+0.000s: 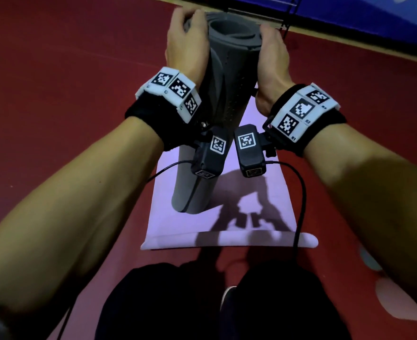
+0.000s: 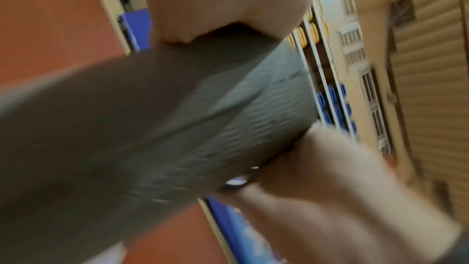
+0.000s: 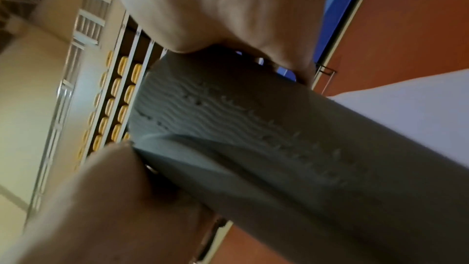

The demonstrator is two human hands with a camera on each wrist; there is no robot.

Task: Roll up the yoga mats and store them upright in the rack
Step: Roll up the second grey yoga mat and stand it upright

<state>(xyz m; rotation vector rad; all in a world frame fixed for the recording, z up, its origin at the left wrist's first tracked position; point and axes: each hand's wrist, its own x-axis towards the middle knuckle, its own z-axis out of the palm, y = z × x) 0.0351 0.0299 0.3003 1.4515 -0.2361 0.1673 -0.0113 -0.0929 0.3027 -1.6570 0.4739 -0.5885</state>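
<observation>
While the rolled grey foam yoga mat (image 1: 217, 99) stands upright on the flat lilac mat (image 1: 263, 192), my left hand (image 1: 185, 42) and right hand (image 1: 273, 52) clasp its top. Light, squashy and springy, I judge; grip it mid-roll.

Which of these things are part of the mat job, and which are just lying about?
Part of the job:
- grey rolled mat, gripped by left hand and right hand
- lilac mat, flat on the floor
- black wire rack

Lying about:
- blue padding
</observation>
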